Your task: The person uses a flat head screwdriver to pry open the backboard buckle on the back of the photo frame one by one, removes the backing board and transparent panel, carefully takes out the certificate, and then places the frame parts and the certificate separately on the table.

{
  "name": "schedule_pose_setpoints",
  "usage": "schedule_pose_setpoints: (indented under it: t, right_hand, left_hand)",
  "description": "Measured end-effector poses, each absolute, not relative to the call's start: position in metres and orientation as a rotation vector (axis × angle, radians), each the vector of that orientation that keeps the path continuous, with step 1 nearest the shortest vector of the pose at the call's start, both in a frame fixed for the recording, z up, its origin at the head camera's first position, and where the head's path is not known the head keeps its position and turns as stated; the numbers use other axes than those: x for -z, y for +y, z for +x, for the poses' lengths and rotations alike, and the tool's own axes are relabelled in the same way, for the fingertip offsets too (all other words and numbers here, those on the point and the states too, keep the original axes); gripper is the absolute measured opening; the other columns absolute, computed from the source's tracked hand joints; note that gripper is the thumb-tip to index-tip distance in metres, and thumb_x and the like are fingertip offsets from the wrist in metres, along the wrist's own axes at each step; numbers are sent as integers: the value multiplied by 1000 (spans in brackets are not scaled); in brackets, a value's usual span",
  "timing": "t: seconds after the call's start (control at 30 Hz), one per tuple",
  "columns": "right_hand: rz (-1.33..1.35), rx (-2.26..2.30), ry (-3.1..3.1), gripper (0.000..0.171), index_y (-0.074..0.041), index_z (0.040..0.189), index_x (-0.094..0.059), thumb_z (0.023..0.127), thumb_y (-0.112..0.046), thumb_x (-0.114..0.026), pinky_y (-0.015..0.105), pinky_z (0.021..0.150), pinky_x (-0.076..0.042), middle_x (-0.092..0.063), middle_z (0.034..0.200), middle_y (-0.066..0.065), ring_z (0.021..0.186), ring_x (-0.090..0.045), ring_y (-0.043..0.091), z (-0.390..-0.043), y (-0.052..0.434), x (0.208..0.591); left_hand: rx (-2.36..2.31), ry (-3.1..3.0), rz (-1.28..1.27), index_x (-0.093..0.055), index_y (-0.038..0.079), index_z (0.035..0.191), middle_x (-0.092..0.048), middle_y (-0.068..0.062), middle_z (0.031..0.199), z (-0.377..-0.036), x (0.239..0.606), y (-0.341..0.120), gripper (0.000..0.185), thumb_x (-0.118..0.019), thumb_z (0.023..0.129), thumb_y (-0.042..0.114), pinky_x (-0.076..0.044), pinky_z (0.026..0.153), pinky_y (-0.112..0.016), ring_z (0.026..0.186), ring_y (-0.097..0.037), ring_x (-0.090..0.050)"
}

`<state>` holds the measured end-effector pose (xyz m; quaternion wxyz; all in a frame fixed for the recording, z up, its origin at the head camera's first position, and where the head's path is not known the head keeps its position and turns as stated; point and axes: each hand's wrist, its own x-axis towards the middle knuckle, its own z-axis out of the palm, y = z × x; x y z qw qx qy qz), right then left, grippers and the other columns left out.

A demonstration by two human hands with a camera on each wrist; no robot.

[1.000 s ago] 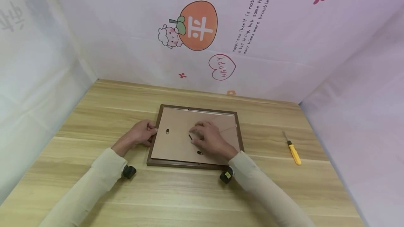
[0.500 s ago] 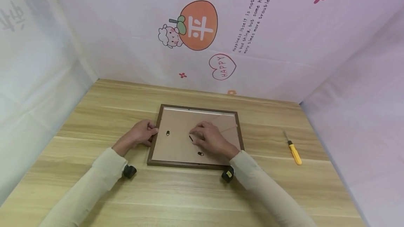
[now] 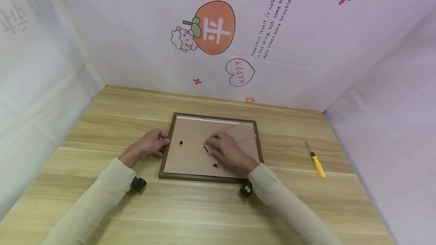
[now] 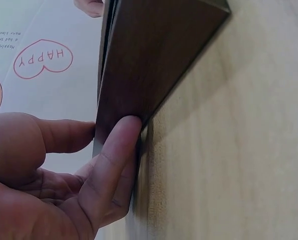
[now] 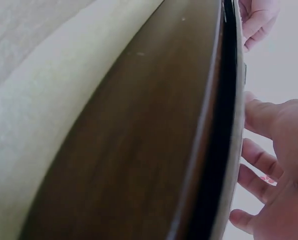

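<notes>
A dark brown picture frame lies face down on the wooden table, its tan backing board up. My left hand grips the frame's left rail: in the left wrist view the thumb presses the rail's outer side and a finger lies over the top. My right hand rests palm down on the backing board, fingertips beside a small black tab. Two small black hanger clips sit on the board. The right wrist view shows the frame's edge and relaxed fingers.
A yellow-handled tool lies on the table to the right of the frame. Printed pale fabric walls close in the table on the left, back and right. Bare wood table stretches in front of the frame.
Both hands stay where they were on the frame. A thin pale strip now shows along the frame's far inner edge.
</notes>
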<state>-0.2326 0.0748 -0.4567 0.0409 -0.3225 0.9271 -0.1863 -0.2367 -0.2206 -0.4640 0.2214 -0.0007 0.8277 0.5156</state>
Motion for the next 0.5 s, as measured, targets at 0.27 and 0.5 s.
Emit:
schedule_pose_setpoints:
  t: [0.27, 0.5]
  right_hand:
    - [-1037, 568, 2825, 33, -15, 127, -64, 97, -27, -62, 45, 108, -42, -57, 130, 8, 123, -50, 24, -234, 77, 455]
    - [-1068, 595, 2809, 33, -14, 128, -63, 97, -27, -61, 44, 107, -42, -57, 129, 7, 122, -50, 23, -235, 80, 455]
  left_hand:
    - [-1425, 2270, 13, -43, -10, 124, -53, -18, 106, -238, 465, -224, 28, -45, 103, 7, -61, 69, -30, 80, -19, -59]
    - [-1441, 2245, 16, -43, -11, 124, -52, -17, 106, -239, 464, -224, 27, -45, 103, 7, -61, 69, -30, 81, -18, -57]
